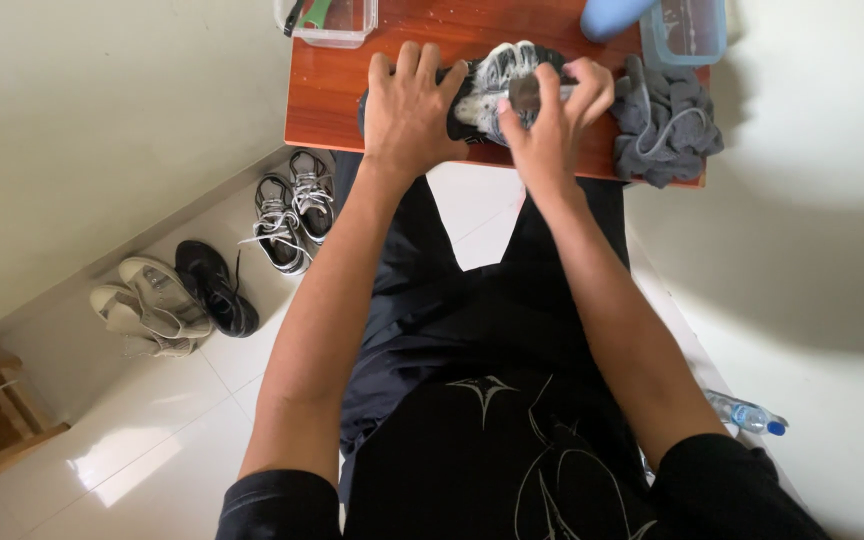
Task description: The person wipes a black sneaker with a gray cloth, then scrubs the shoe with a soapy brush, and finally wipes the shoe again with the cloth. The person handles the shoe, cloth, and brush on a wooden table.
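Note:
A black shoe with a foamy white sole [497, 75] lies on a small reddish wooden table [332, 100]. My left hand [407, 105] presses down on the shoe's near end and holds it in place. My right hand [557, 110] grips a small brush-like tool [524, 95] against the soapy part of the shoe. The tool is mostly hidden by my fingers. A crumpled grey cloth [667, 125] rests on the table just right of my right hand.
A clear plastic box [337, 25] sits at the table's back left, a blue-rimmed container [690, 30] and a blue object [612, 15] at the back right. Pairs of shoes [292, 210] [177, 295] lie on the tiled floor at left. A water bottle [747, 412] lies at right.

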